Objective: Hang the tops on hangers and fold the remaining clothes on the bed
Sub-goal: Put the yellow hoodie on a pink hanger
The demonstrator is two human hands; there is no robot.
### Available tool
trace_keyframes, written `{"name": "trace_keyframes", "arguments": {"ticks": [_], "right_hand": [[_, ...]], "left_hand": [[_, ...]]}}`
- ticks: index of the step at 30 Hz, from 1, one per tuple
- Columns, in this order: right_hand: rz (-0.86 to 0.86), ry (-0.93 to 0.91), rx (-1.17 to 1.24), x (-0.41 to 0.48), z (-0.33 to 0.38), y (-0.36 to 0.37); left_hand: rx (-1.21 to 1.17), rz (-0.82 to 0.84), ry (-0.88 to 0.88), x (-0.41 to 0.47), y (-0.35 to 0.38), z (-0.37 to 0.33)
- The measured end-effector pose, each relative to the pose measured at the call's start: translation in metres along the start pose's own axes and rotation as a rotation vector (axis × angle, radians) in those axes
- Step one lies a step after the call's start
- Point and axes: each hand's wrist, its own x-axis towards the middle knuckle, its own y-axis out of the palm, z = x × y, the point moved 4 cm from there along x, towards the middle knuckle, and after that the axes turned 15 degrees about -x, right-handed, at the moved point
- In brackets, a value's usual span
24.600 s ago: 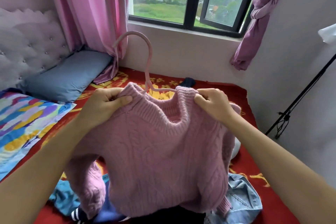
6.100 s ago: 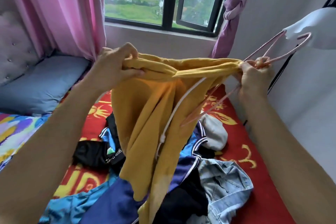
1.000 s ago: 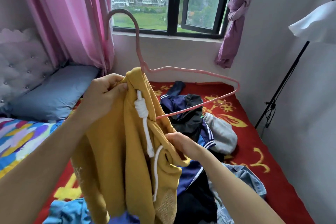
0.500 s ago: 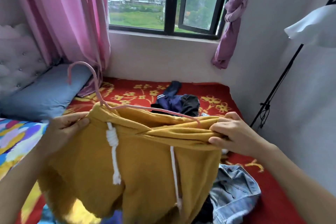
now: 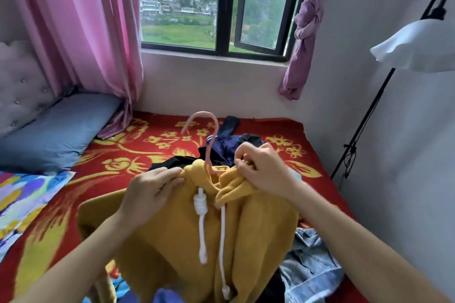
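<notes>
Head view: left hand (image 5: 150, 190) and right hand (image 5: 264, 171) fingers pinch yellow hoodie (image 5: 261, 229) collar; pink hanger (image 5: 203, 114) hook protrudes at 12 o'clock.

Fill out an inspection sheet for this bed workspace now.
Surface: bed, covered by a red blanket with yellow flowers.
Job's things: yellow hoodie on a pink hanger, hook poking out at the neck.
Clutter: navy garment, black garment and denim garment lie loose on the bed.
Grips: left hand grips the hoodie beside the neck; right hand clutches bunched fabric opposite.
Cables: dark cord on the floor lamp stand; white drawstrings dangle from the hoodie.
Surroundings: blue pillow, pink curtain, window.
</notes>
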Motion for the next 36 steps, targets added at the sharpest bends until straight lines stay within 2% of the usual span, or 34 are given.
{"name": "trace_keyframes", "arguments": {"ticks": [1,3,4,6,9,12,18,21,23,26,29,32,34,36], "right_hand": [[0.15,0.031,-0.059,0.003,-0.006,-0.002],[0.454,-0.038,-0.227,0.007,-0.01,0.0],[0.543,-0.082,-0.268,0.009,-0.009,0.004],[0.615,-0.118,-0.292,0.011,-0.002,0.009],[0.662,-0.076,-0.366,0.016,-0.012,-0.002],[0.631,-0.04,-0.516,0.017,-0.042,-0.021],[0.42,0.085,-0.183,0.022,-0.049,-0.017],[0.269,0.086,-0.025,0.026,-0.046,-0.013],[0.169,0.08,-0.009,0.029,-0.044,-0.013],[0.058,0.042,-0.041,0.032,-0.04,-0.016],[0.0,-0.026,-0.028,0.033,-0.038,-0.018],[-0.024,-0.065,0.002,0.035,-0.039,-0.02],[-0.048,-0.073,0.046,0.035,-0.042,-0.022],[-0.047,-0.06,0.072,0.033,-0.046,-0.021]], "left_hand": [[-0.023,-0.022,-0.022,-0.001,-0.006,-0.001],[-0.08,-0.031,-0.054,0.0,-0.013,-0.001],[-0.085,-0.022,-0.06,0.002,-0.013,-0.001],[-0.099,-0.002,-0.076,0.006,-0.011,-0.002],[-0.086,0.06,-0.133,0.007,-0.026,0.003],[-0.05,0.04,-0.212,-0.001,-0.065,0.02],[-0.126,-0.093,-0.312,-0.002,-0.087,0.035],[-0.108,0.021,-0.295,0.001,-0.088,0.029],[-0.168,0.105,-0.39,-0.002,-0.089,0.029],[-0.289,0.158,-0.499,-0.005,-0.093,0.037],[-0.513,0.188,-0.596,0.009,-0.093,0.032],[-0.768,0.424,-0.723,0.023,-0.088,0.024],[-0.767,0.586,-0.745,0.032,-0.085,0.017],[-0.672,0.669,-0.701,0.04,-0.081,0.012]]}}
